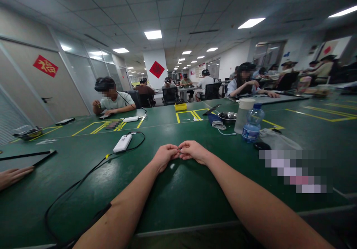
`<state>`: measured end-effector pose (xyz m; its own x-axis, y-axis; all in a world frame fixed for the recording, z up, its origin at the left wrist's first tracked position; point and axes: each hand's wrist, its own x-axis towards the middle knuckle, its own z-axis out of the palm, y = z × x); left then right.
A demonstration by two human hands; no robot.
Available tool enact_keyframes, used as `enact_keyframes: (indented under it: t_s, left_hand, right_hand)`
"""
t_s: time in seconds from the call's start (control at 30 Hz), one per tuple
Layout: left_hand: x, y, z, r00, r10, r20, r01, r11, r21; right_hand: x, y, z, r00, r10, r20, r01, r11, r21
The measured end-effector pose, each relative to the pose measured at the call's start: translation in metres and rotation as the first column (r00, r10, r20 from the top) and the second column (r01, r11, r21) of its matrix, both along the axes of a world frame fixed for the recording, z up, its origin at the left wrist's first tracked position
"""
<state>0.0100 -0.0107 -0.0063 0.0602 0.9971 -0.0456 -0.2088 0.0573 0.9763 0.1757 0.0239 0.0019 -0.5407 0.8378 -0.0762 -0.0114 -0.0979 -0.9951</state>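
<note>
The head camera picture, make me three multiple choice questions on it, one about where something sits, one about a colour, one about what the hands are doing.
1. Where does the white power bank lie?
A. Ahead and left of the left hand
B. Right of the water bottle
C. Under the right hand

2. What colour is the cap of the water bottle?
A. Red
B. Blue
C. Yellow

3. How are the left hand and right hand placed?
A. Far apart, palms flat
B. Fingertips meeting over the green table
C. Each lifting a cup

Answers: 1 A, the power bank sits left of the hands with its black cable trailing back. 2 B, the cap is blue. 3 B, the fingertips pinch together; anything between them is too small to tell.
</note>
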Motion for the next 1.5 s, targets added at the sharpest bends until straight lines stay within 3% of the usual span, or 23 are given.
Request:
enact_keyframes:
  t_s: [0.5, 0.97, 1.5]
  left_hand:
    - [-0.0021, 0.0039, -0.006, 0.999, -0.013, 0.039, 0.013, 1.0, 0.0]
    - [0.0011, -0.0011, 0.0025, 0.999, 0.004, 0.038, -0.003, 1.0, -0.028]
    - [-0.0012, 0.0007, -0.0031, 1.0, -0.024, 0.001, 0.024, 0.999, 0.037]
  right_hand:
    - [-0.0006, 0.0019, -0.0009, 1.0, -0.013, 0.004, 0.013, 0.999, -0.052]
    - [0.0022, -0.0014, 0.0018, 0.999, 0.034, 0.018, -0.034, 0.999, 0.006]
    - [0.0013, -0.002, 0.0018, 1.0, 0.008, 0.002, -0.008, 1.0, -0.02]
